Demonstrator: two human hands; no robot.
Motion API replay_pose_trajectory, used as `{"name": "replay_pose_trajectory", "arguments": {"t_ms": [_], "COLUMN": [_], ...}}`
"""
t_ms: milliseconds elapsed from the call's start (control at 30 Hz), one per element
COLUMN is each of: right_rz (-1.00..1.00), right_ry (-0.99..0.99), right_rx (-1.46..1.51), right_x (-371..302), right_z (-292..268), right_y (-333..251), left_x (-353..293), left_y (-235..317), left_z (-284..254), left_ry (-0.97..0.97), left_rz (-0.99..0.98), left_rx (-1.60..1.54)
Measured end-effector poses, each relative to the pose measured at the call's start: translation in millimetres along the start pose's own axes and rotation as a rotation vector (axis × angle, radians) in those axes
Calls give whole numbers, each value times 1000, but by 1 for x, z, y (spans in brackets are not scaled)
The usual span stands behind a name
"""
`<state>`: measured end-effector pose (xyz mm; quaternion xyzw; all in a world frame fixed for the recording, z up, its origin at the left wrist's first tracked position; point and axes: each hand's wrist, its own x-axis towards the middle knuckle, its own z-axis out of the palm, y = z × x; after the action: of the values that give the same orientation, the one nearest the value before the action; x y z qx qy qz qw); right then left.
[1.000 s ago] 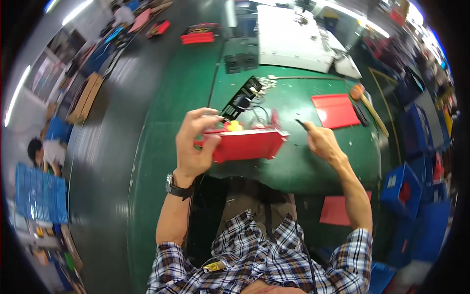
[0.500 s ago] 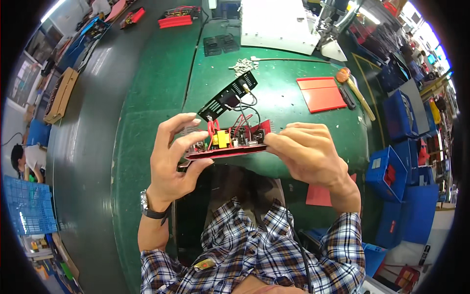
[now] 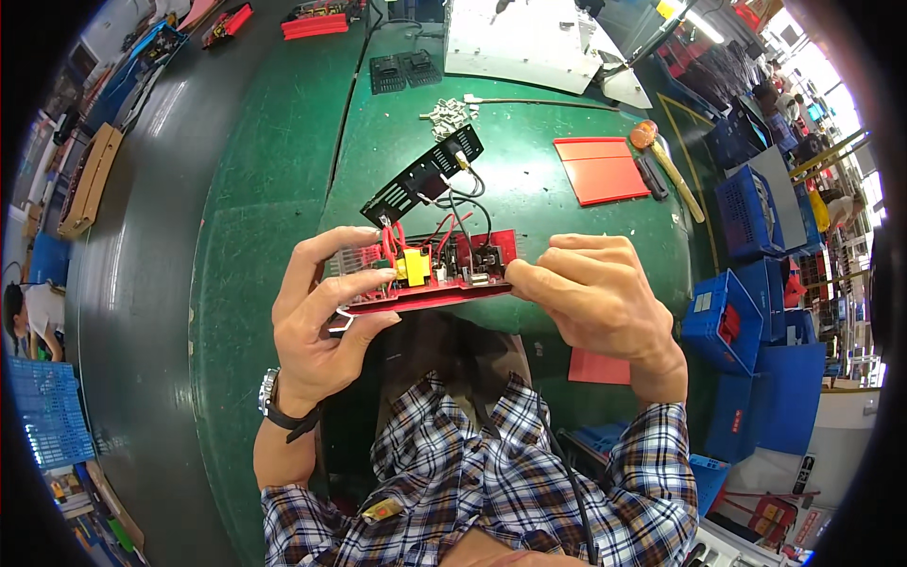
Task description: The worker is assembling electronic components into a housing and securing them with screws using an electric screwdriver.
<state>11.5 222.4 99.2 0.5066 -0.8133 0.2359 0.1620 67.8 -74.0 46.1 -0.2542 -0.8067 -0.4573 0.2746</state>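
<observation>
I hold a red metal case (image 3: 430, 295) with a circuit board inside, showing a yellow part and red and black wires. My left hand (image 3: 321, 317) grips its left end, thumb on the front edge and fingers behind. My right hand (image 3: 590, 293) pinches its right end. A black perforated panel (image 3: 422, 176) hangs off the board by wires and lies on the green table (image 3: 283, 170) just beyond the case.
A flat red plate (image 3: 601, 170) and a wooden-handled tool (image 3: 666, 161) lie at the right. Small white parts (image 3: 446, 113) and a grey machine (image 3: 524, 42) are at the back. Blue crates (image 3: 746, 283) stand to the right. Another red plate (image 3: 598, 367) sits below the table edge.
The right hand came off the table and took the case's right end. Both hands brought the case closer and tilted it, so the board inside shows.
</observation>
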Motion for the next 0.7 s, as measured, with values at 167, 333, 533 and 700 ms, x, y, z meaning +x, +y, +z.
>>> {"name": "replay_pose_trajectory", "arguments": {"t_ms": [167, 333, 533, 700], "right_rz": [7, 90, 62, 519], "right_ry": [-121, -272, -50, 311], "right_rx": [-120, -92, 127, -90], "right_x": [10, 21, 16, -54], "right_z": [-14, -26, -21, 35], "right_y": [-14, -2, 15, 106], "left_x": [-3, 0, -2, 1], "left_y": [8, 8, 11, 14], "left_z": [-2, 1, -2, 4], "left_ry": [-3, -10, -13, -5], "left_rz": [-76, -80, -76, -62], "left_rx": [-41, -71, 53, 78]}}
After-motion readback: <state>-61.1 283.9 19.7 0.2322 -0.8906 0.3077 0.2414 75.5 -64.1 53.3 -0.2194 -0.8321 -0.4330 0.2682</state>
